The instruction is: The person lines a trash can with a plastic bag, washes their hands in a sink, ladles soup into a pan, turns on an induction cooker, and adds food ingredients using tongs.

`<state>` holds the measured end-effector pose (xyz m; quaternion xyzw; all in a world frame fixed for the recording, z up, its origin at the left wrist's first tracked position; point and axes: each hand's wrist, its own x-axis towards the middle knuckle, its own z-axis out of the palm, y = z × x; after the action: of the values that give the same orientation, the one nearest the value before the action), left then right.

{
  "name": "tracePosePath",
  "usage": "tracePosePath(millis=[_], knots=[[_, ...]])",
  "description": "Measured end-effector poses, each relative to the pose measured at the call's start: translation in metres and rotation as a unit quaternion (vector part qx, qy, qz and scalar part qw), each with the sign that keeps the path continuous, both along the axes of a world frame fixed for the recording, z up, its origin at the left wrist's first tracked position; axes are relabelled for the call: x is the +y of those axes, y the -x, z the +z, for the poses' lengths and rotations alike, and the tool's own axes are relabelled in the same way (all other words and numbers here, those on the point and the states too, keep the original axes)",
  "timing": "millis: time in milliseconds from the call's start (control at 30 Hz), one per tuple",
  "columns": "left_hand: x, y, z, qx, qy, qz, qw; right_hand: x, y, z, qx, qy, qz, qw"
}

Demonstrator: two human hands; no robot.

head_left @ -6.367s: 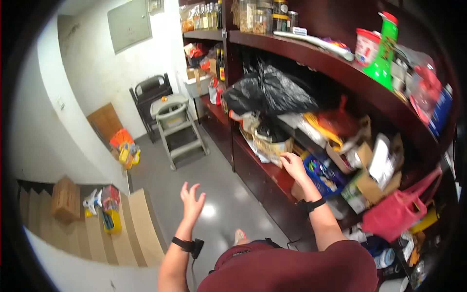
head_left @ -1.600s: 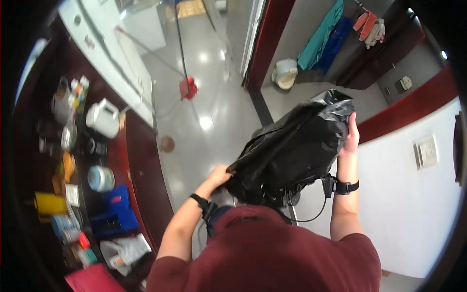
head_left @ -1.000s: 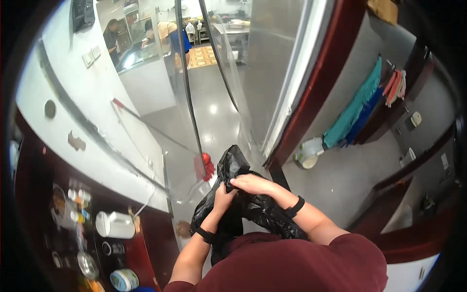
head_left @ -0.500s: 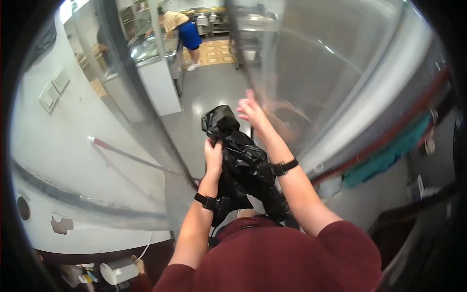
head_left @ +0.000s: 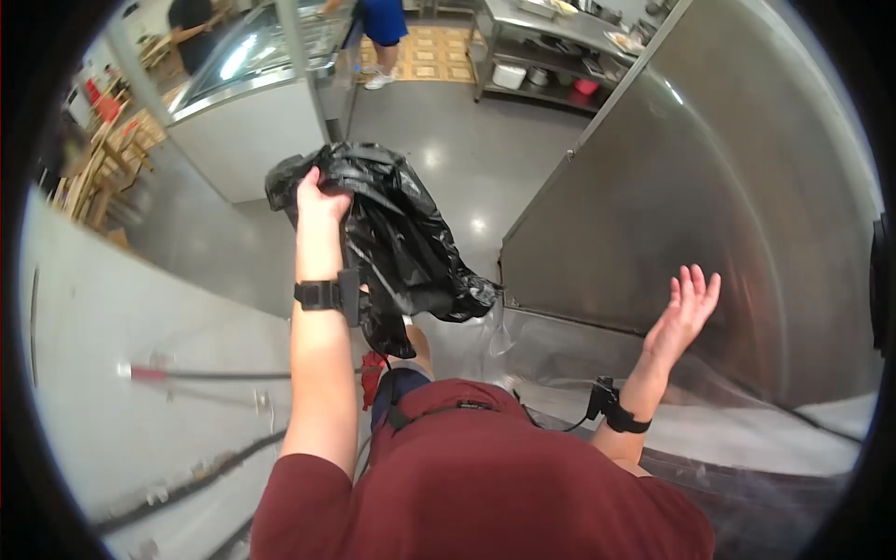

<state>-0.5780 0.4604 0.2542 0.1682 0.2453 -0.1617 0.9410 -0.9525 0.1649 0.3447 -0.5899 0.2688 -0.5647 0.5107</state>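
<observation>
A black plastic bag (head_left: pixel 401 224), crumpled and hanging in loose folds, is gripped by my left hand (head_left: pixel 322 198) near its upper end. My left fingers are partly hidden in the plastic. The bag drapes down in front of my legs, and its contents, if any, cannot be seen. Out to the right, my right hand (head_left: pixel 684 313) has its fingers spread and holds nothing. It is in front of a tall stainless steel panel (head_left: pixel 635 215), apart from the bag.
Clear plastic sheeting (head_left: pixel 569 350) hangs low beside me. A white wall (head_left: pixel 187 317) stands on the left. Ahead are a glass display case (head_left: pixel 245 61), a steel shelf table (head_left: pixel 551 93) with pots, and a person in blue shorts (head_left: pixel 383 23). Another person (head_left: pixel 191 33) stands behind the case.
I have moved forward past the curtain-like plastic into the room. My left hand carries the bag further out and left. My right hand has swung away to the right.
</observation>
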Motion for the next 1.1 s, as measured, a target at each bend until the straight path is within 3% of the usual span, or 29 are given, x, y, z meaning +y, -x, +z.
tracePosePath(millis=[133,167,200,300,367,400,467,533,567,633,733,800,833,867,933,1000,1067,1100], knots=[[-0.065,-0.121,-0.014,-0.013,0.035,-0.157,0.987,-0.016,-0.04,-0.02,0.053,-0.015,-0.072,0.996],[-0.089,-0.157,-0.019,-0.004,0.058,-0.153,0.986,-0.027,-0.062,-0.033,0.061,-0.026,-0.075,0.995],[-0.087,-0.138,0.003,-0.005,0.068,-0.16,0.985,-0.009,-0.038,-0.033,0.073,-0.018,-0.09,0.993],[-0.094,-0.121,0.029,0.005,0.092,-0.184,0.979,0.055,-0.08,-0.051,0.137,-0.044,-0.002,0.99],[-0.097,-0.123,0.033,0.012,0.1,-0.176,0.979,0.084,-0.129,-0.065,0.223,-0.039,0.211,0.951],[-0.093,-0.122,0.034,0.016,0.103,-0.17,0.98,0.099,-0.152,-0.078,0.246,0.07,0.267,0.929],[-0.09,-0.136,0.015,0.019,0.113,-0.2,0.973,0.136,-0.203,-0.069,0.323,0.305,0.228,0.867],[-0.088,-0.135,0.018,0.022,0.124,-0.227,0.966,0.148,-0.225,-0.085,0.284,0.308,0.281,0.863],[-0.088,-0.131,0.023,0.023,0.098,-0.228,0.968,0.151,-0.224,-0.088,0.331,0.21,0.315,0.864],[-0.088,-0.132,0.025,-0.002,0.081,-0.246,0.966,0.163,-0.225,-0.088,0.287,0.092,0.335,0.893],[-0.088,-0.138,0.019,-0.017,0.072,-0.293,0.953,0.145,-0.225,-0.073,0.284,-0.12,0.411,0.858],[-0.095,-0.148,0.019,-0.038,0.067,-0.343,0.936,0.122,-0.23,-0.076,0.165,-0.215,0.457,0.847],[-0.097,-0.151,0.012,-0.032,0.103,-0.374,0.921,0.12,-0.237,-0.075,0.103,-0.181,0.434,0.877],[-0.098,-0.154,0.005,-0.08,0.023,-0.432,0.898,0.116,-0.246,-0.069,0.039,-0.147,0.406,0.901],[-0.119,-0.186,-0.03,-0.219,-0.103,-0.552,0.798,0.079,-0.284,-0.067,-0.008,-0.205,0.407,0.89],[-0.139,-0.162,0.005,-0.297,-0.291,-0.579,0.701,0.043,-0.311,-0.051,-0.042,-0.194,0.38,0.903],[-0.15,-0.146,0.02,-0.517,-0.325,-0.514,0.603,0.003,-0.331,-0.044,-0.022,-0.142,0.331,0.933],[-0.158,-0.146,0.026,-0.539,-0.267,-0.536,0.592,-0.013,-0.338,-0.035,-0.019,-0.142,0.327,0.934]])
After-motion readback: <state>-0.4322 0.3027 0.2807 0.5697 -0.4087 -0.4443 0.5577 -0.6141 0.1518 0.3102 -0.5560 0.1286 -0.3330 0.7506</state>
